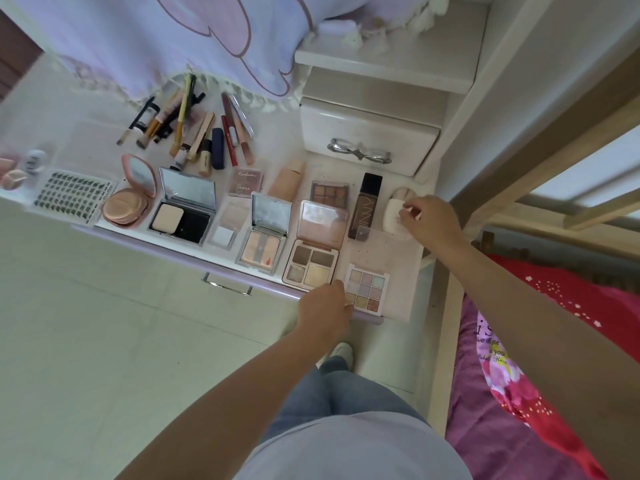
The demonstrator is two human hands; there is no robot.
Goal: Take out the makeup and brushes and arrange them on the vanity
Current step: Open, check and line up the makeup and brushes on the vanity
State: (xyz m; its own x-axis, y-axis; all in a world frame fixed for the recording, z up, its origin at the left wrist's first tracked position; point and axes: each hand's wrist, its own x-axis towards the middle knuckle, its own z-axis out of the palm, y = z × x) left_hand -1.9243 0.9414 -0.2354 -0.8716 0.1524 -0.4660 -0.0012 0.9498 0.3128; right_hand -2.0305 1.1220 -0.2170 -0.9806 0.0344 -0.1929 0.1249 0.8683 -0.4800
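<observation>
Palettes (310, 261) lie open in a row.

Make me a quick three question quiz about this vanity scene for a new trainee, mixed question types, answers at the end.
1. True or false: the round pink compact lies open.
2. Which hand touches the pastel eyeshadow palette? A) left hand B) right hand
3. Fill in: the right hand touches the white ____ beside the dark bottle.

Key:
1. True; its mirror lid is raised.
2. A; the left hand is at the palette's near corner.
3. Pouch; its exact kind is hard to tell.
</observation>
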